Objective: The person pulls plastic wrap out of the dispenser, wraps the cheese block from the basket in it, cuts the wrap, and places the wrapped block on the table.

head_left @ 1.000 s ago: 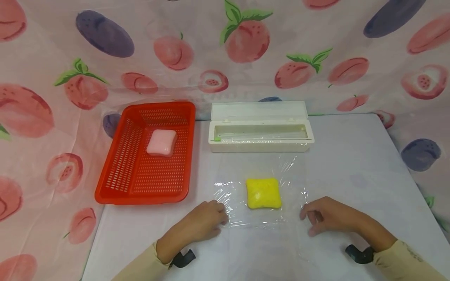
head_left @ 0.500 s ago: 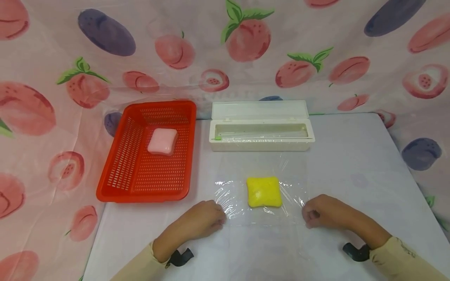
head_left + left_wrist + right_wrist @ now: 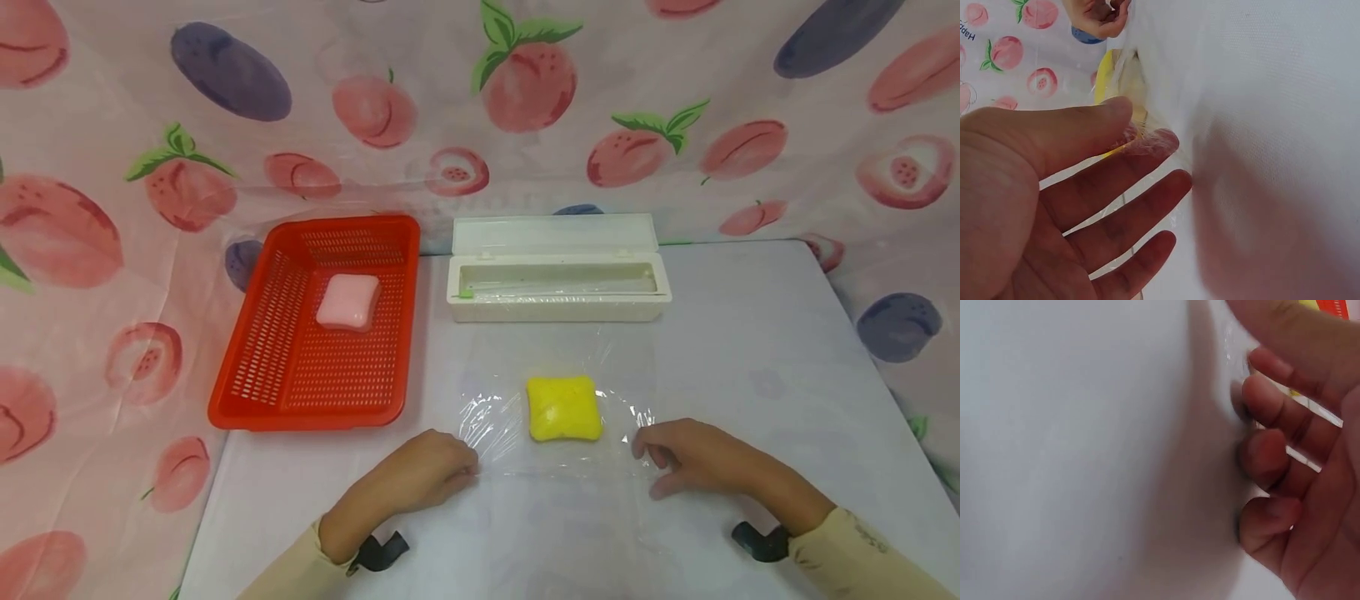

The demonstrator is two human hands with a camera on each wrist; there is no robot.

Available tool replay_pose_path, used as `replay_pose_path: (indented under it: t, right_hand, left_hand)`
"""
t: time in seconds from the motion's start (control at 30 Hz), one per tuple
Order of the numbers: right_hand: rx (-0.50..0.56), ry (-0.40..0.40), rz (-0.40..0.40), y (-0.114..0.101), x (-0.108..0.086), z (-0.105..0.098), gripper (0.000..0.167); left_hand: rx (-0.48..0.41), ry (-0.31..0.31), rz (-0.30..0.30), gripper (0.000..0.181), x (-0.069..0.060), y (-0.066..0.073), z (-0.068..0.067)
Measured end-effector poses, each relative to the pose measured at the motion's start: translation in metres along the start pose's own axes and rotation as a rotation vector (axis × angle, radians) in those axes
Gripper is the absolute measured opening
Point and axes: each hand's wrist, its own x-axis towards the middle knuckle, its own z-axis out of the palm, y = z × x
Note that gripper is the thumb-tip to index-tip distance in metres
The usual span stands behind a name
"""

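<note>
A sheet of clear cling film [image 3: 491,417] lies on the white table, with a yellow block with rounded corners [image 3: 564,408] on it; whether the block is soap or a sponge I cannot tell. At the film's left edge is my left hand [image 3: 423,471]; in the left wrist view its thumb and index finger pinch crumpled film [image 3: 1141,144]. Beside the right edge, my right hand [image 3: 705,458] has its thumb apart from loosely bent fingers [image 3: 1266,456]. Its fingertips are near or touching the film edge, and I see nothing held between them.
To the left stands a red plastic basket [image 3: 307,408] with a pink block [image 3: 348,301] of similar shape inside. A white cling film dispenser [image 3: 558,310] sits behind the film, its lid [image 3: 555,235] raised. A fruit-print cloth [image 3: 360,192] hangs behind the table.
Half a second ago my right thumb was closed against the fingers at the film's edge; now it is spread away. My left hand stays nearly in place.
</note>
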Motion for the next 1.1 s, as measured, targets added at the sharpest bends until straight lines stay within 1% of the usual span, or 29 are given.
replay_pose_path:
  t: [0.1,0.23,0.33,0.4,0.5,0.57,0.63,0.73,0.9,1.03,1.1]
  right_hand:
    - [-0.055,0.002,0.044,-0.004,0.002,0.001,0.036]
    - [-0.102,0.010,0.034,-0.005,0.006,0.001,0.027]
    - [-0.104,0.034,-0.017,-0.002,0.008,0.000,0.020]
    - [-0.086,0.057,-0.052,0.001,0.008,-0.001,0.018]
    - [-0.023,0.096,-0.097,0.006,0.006,-0.004,0.016]
    - [0.020,0.129,-0.111,0.009,0.002,-0.006,0.016]
    - [0.037,0.159,-0.117,0.009,-0.001,-0.008,0.017]
    - [0.032,0.200,-0.125,0.008,-0.004,-0.011,0.016]
    - [0.022,0.240,-0.115,0.001,-0.006,-0.013,0.011]
    - [-0.015,0.279,-0.101,-0.003,-0.007,-0.014,0.014]
    - [-0.050,0.303,-0.098,-0.005,-0.007,-0.014,0.015]
  left_hand:
    - [-0.020,0.011,0.005,0.004,-0.001,-0.001,0.001]
    - [-0.038,0.017,0.015,0.005,-0.002,-0.002,0.001]
    - [-0.041,0.012,0.009,0.005,-0.002,-0.003,0.001]
    - [-0.041,0.010,0.006,0.005,-0.002,-0.003,0.000]
    - [-0.040,0.010,-0.001,0.005,-0.002,-0.002,0.000]
    - [-0.029,0.016,0.007,0.005,-0.003,-0.002,-0.001]
    - [-0.029,0.023,0.008,0.006,-0.004,-0.002,-0.002]
    - [-0.041,0.030,0.005,0.006,-0.005,-0.001,-0.005]
    - [-0.065,0.049,-0.018,0.004,-0.003,-0.001,-0.013]
    - [-0.068,0.080,-0.035,0.005,-0.001,0.000,-0.019]
    - [-0.053,0.106,-0.030,0.005,-0.001,0.000,-0.019]
